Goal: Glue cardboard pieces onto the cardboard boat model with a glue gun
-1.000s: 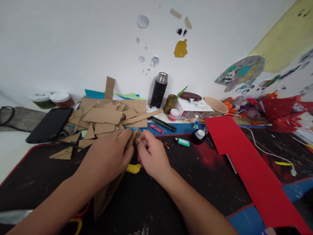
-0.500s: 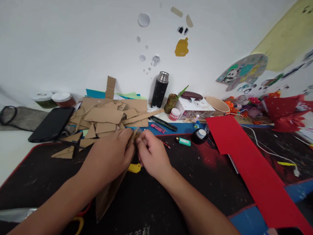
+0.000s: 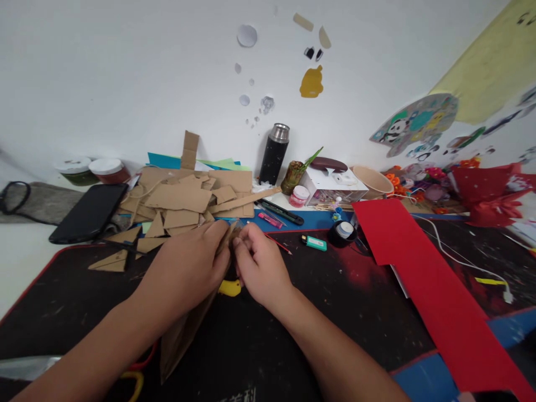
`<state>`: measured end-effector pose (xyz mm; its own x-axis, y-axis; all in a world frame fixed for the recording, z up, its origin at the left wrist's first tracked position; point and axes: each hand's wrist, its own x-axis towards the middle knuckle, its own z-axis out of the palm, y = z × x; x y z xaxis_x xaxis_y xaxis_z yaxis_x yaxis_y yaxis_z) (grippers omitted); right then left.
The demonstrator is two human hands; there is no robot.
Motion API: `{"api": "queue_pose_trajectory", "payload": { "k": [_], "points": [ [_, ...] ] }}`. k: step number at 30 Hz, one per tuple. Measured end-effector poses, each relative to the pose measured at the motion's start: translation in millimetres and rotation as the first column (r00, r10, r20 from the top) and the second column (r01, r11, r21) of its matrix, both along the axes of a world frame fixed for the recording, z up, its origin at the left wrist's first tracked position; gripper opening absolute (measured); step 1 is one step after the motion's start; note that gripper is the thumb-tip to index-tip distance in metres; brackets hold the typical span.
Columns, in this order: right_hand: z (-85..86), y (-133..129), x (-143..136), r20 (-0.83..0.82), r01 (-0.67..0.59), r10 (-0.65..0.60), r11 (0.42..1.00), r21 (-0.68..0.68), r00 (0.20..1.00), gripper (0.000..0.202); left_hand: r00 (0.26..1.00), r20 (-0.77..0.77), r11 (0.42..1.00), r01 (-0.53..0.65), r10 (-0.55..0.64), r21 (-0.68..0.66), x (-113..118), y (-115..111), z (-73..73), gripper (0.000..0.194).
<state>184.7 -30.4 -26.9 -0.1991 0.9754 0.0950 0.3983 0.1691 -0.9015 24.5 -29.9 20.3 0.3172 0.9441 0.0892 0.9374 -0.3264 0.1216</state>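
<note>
A folded brown cardboard piece (image 3: 184,340) runs from between my hands down toward the front of the dark mat. My left hand (image 3: 195,259) is closed around its upper part, the back of the hand hiding much of it. Pressed against the far end of the same piece, my right hand (image 3: 262,262) pinches it with thumb and fingers. Just below my hands lies a yellow object (image 3: 230,287), partly covered. Scissors with red and yellow handles (image 3: 136,382) are half hidden beneath my left forearm.
Cardboard scraps (image 3: 180,198) are heaped behind my left hand. A black flask (image 3: 274,156) stands at the wall. Beyond my right hand are a green lighter (image 3: 314,243), a round black container (image 3: 342,233) and long red card (image 3: 435,290). A blade (image 3: 29,367) lies at the lower left.
The lower end of the cardboard piece has shifted slightly to the left. Both hands keep nearly the same place and hold.
</note>
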Motion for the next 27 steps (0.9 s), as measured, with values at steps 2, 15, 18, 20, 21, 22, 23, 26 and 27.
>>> {"api": "queue_pose_trajectory", "payload": {
  "k": [2,15,18,20,21,22,23,26,27],
  "points": [
    [0.2,-0.3,0.1,0.009,0.004,-0.004,1.0,0.002,1.0,0.018,1.0,0.002,1.0,0.01,-0.01,0.013,-1.6,0.4,0.2,0.02],
    [-3.7,-0.6,-2.4,0.024,-0.04,0.04,0.999,-0.002,0.999,0.017,0.994,-0.009,0.994,0.109,-0.109,0.013,-7.1,2.5,4.3,0.023],
    [-3.6,-0.5,-2.7,0.028,-0.049,0.049,0.999,0.0,0.998,0.017,0.992,-0.022,0.992,0.123,-0.123,0.016,-9.2,2.7,2.1,0.024],
    [-3.7,-0.6,-2.8,0.029,-0.049,0.049,0.999,-0.003,0.998,0.017,0.99,-0.02,0.99,0.139,-0.139,0.014,-10.4,3.0,0.5,0.025],
    [-3.7,-0.6,-2.8,0.028,-0.05,0.05,0.999,-0.006,0.998,0.017,0.989,-0.017,0.989,0.144,-0.144,0.015,-10.9,3.3,-0.1,0.025],
    [-3.8,-0.8,-2.8,0.026,-0.052,0.052,0.999,-0.009,0.998,0.017,0.989,-0.014,0.989,0.146,-0.146,0.016,-11.3,3.6,-0.4,0.026],
    [-3.8,-0.9,-2.8,0.023,-0.055,0.055,0.998,-0.013,0.998,0.017,0.989,-0.009,0.989,0.148,-0.148,0.015,-11.6,4.0,-0.4,0.026],
    [-3.9,-1.2,-2.8,0.014,-0.068,0.068,0.998,-0.018,0.998,0.017,0.989,0.01,0.989,0.15,-0.15,-0.01,-12.4,5.5,1.5,0.026],
    [-3.8,-1.2,-2.8,0.015,-0.072,0.072,0.997,-0.018,0.997,0.018,0.988,0.018,0.988,0.152,-0.152,-0.026,-12.7,6.0,2.6,0.026]
  ]
}}
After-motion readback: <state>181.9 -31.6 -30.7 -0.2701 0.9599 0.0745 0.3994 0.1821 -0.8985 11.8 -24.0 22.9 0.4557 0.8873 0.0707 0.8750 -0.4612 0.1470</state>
